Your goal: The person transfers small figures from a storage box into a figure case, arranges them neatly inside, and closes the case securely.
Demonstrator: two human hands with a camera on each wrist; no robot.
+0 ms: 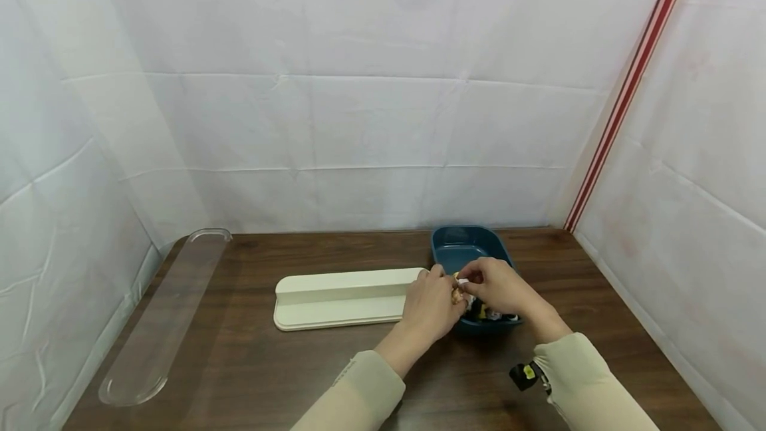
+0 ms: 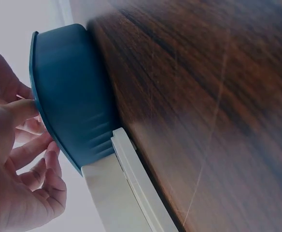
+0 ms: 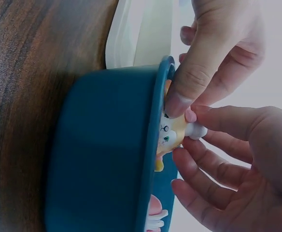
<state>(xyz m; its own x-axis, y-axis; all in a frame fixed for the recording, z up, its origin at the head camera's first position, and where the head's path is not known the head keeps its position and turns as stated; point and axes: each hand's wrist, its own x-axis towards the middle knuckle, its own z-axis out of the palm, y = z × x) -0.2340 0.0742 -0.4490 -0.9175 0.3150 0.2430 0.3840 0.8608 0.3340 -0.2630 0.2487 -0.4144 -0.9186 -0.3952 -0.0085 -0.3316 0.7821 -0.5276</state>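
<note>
Over the near end of a blue plastic bin [image 1: 457,257], both hands meet on a small toy figurine [image 3: 178,129], orange and white with a little drawn face. My left hand [image 1: 429,304] pinches its body, the thumb lying across the top in the right wrist view. From the other side, my right hand [image 1: 498,285] has its thumb and fingertips on the figurine's pink and white end. More small toys [image 1: 492,314] lie in the bin below the hands, among them a pink and white one [image 3: 154,212]. In the left wrist view the bin's wall hides the figurine.
A cream stepped stand [image 1: 341,310] lies left of the bin, its right end close against it. Farther left, a long clear plastic cover [image 1: 170,318] with rounded ends lies on the brown wooden table [image 1: 251,378]. White sheeting [image 1: 359,118] surrounds the back and sides.
</note>
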